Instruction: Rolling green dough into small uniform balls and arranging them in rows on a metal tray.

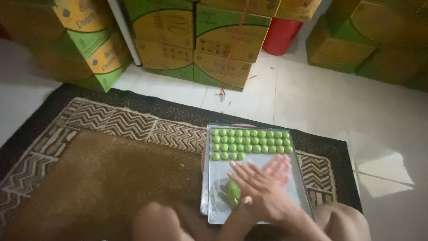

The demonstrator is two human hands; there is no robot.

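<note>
Both hands hover over the metal tray on the rug, palms pressed flat together, left hand under right hand, fingers straight, gripping nothing visible. A green dough lump lies at 9 o'clock; rows of green balls at 12.

A white tiled floor carries a brown zigzag-bordered rug, stacked yellow-and-green cardboard boxes and a red bucket along the back, while a metal tray rests on the rug.
</note>
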